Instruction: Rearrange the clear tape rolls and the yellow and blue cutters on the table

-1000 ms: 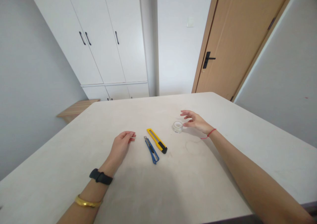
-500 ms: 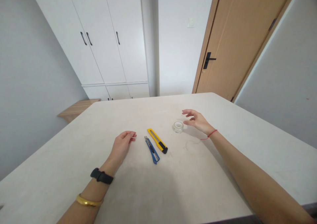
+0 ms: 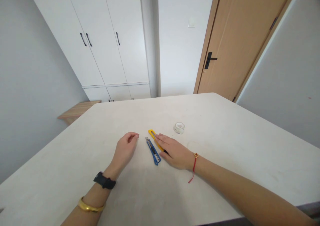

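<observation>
Over the yellow utility knife (image 3: 151,132) lies my right hand (image 3: 175,151), its fingers stretched along the knife and the thumb apart near its black end. The palm and fingers hide much of that knife. Just left of it, a blue utility knife (image 3: 153,151) rests on the table with a short bit of metal showing at its far tip. My left hand (image 3: 126,147) rests left of the blue knife, fingers curled and tips together, with nothing visible in them. A clear roll of tape (image 3: 179,128) sits beyond my right hand.
The pale table (image 3: 120,116) reaches out toward a white cabinet (image 3: 120,62) and a wooden door (image 3: 240,36). A wooden ledge (image 3: 77,110) stands past the table's left edge. Tiny specks lie on the tabletop behind the tape.
My right hand has moved left and nearer, from beside the tape roll onto the yellow utility knife. The fingertips of my left hand have drawn together. Both knives and the tape stay put.
</observation>
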Tool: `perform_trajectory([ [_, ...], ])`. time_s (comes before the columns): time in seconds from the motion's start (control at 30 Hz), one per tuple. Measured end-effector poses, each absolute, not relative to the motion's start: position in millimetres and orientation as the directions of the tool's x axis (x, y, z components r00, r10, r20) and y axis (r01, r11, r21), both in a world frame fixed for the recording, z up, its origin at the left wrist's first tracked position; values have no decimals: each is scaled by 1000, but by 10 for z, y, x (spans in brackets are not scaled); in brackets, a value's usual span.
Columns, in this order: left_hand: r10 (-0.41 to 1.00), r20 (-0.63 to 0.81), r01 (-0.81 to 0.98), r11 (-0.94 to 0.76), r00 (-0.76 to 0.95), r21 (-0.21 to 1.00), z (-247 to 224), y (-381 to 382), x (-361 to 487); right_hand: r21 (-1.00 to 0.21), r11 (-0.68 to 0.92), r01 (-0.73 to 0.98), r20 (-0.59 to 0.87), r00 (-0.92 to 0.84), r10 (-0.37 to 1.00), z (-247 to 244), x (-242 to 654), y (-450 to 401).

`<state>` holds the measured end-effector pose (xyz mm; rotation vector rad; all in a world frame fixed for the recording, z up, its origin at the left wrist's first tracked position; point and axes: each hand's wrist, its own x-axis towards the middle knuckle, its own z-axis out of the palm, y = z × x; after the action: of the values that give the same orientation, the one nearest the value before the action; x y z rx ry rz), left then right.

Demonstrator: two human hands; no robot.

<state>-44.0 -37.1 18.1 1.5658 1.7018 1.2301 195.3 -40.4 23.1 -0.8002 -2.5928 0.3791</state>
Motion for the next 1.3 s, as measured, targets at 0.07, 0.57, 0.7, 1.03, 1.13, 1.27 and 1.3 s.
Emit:
perform_trajectory([
  [0.07, 961, 278, 683, -198, -7, 703, 237, -489, -343, -348, 798, 492, 239, -776, 583, 186, 1965, -392],
  [0.57, 901, -110, 886, -381, 420, 265, 352, -884, -65, -236, 561, 793, 121, -549, 827, 34, 2857, -1136],
  [0.7, 898, -134, 886, -373, 420, 276, 393, -876, -42, -233, 430, 872, 125, -412, 903, -46, 3109, -1273],
  [1.03, 862, -99, 829, -439, 498, 347, 409, -844, -33, -378, 367, 850, 84, -364, 928, 92, 3053, -1330],
  [1.13, 828, -63, 782, -497, 557, 376, 402, -847, 6, -396, 368, 841, 78, -369, 926, 97, 3052, -1325],
  [1.27, 815, -72, 774, -514, 575, 368, 443, -882, 174, -437, 374, 818, 95, -372, 923, 98, 3045, -1322],
  [1.3, 813, -75, 774, -515, 577, 367, 458, -895, 232, -448, 375, 812, 101, -370, 923, 99, 3045, -1325],
])
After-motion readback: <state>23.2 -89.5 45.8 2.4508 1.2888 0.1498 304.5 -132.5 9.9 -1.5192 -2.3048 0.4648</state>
